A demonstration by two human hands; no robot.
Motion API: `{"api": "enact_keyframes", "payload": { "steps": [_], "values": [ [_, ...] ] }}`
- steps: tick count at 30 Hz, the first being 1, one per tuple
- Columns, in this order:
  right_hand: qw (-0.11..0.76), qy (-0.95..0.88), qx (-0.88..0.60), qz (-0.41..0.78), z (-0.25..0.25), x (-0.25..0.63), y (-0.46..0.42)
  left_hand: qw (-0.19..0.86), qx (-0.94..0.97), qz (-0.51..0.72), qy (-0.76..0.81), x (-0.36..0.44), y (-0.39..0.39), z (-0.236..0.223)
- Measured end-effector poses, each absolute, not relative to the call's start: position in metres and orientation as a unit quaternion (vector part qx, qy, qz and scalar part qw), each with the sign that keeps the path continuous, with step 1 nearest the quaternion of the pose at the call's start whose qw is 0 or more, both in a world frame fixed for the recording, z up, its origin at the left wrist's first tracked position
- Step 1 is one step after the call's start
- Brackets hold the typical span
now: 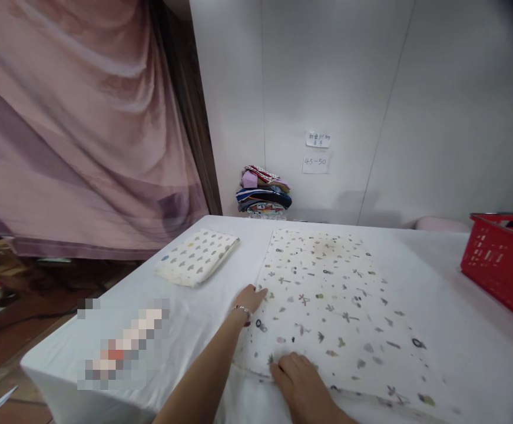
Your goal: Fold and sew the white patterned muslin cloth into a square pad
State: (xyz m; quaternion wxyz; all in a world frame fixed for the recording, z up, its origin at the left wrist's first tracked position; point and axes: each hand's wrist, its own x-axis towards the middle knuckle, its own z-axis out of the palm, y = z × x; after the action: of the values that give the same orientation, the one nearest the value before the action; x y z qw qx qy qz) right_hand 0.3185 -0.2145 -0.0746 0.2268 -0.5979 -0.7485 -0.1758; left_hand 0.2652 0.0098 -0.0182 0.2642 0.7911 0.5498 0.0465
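Note:
A white cloth [327,306] printed with small palm trees, leaves and rings lies spread flat on the table. My left hand [251,299], with a bracelet at its wrist, rests on the cloth's left edge, fingers apart. Close to the near edge, my right hand [299,380] presses on the cloth with its fingers laid on the fabric. Layers show along that near edge. To the left lies a folded white cloth [201,256] with a grey leaf-like print, apart from both hands.
A white covering drapes the table [185,324]. At the right stands a red plastic basket [499,259]. Beyond the far edge, folded fabrics form a stack [264,194] against the wall. Paper signs [317,162] hang there. A pink curtain [97,129] hangs at left. A pixelated patch [123,347] covers something on the table.

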Motion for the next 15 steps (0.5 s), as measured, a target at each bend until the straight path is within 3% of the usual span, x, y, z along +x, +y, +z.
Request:
{"api": "enact_keyframes", "payload": {
  "steps": [15],
  "values": [
    [0.258, -0.729, -0.587, -0.238, -0.072, 0.315, -0.209, 0.249, 0.775, 0.122, 0.569, 0.257, 0.008, -0.025]
  ]
}}
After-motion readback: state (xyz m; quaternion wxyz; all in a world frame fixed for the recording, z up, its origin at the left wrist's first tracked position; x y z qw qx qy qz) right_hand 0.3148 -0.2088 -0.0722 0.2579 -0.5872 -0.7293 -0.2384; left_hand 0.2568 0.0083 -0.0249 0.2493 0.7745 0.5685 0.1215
